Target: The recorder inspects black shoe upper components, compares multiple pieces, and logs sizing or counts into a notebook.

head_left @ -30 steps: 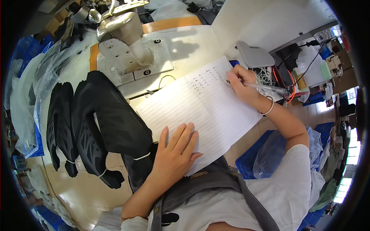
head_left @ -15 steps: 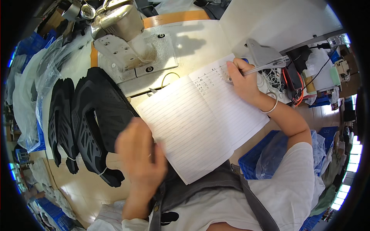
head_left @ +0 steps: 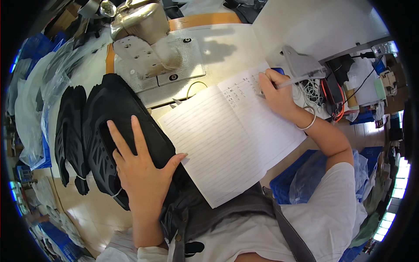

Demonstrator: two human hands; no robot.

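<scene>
An open lined notebook [head_left: 209, 144] lies tilted across the table's front edge, with rows of handwriting at the top of its right page. My right hand [head_left: 279, 96] is closed around a clear pen [head_left: 305, 75], its tip hidden by the fingers near the writing. With fingers spread, my left hand [head_left: 142, 168] rests on a bundle of black shoe-upper-like pieces [head_left: 115, 100]. Its thumb reaches the notebook's left edge. A second black bundle [head_left: 70, 126], tied with a white band at its lower end, lies left of the first.
A sewing machine [head_left: 139, 26] stands at the back, its metal plate [head_left: 185, 61] set in the white table. Blue crates [head_left: 292, 174] stand below right. White cords [head_left: 310, 94] and an orange cable lie at right. Clear plastic bags [head_left: 32, 100] hang at far left.
My left hand has moved up and left from beside the notebook and opened flat onto the black bundle. The right hand keeps the pen at the page; the view has shifted slightly.
</scene>
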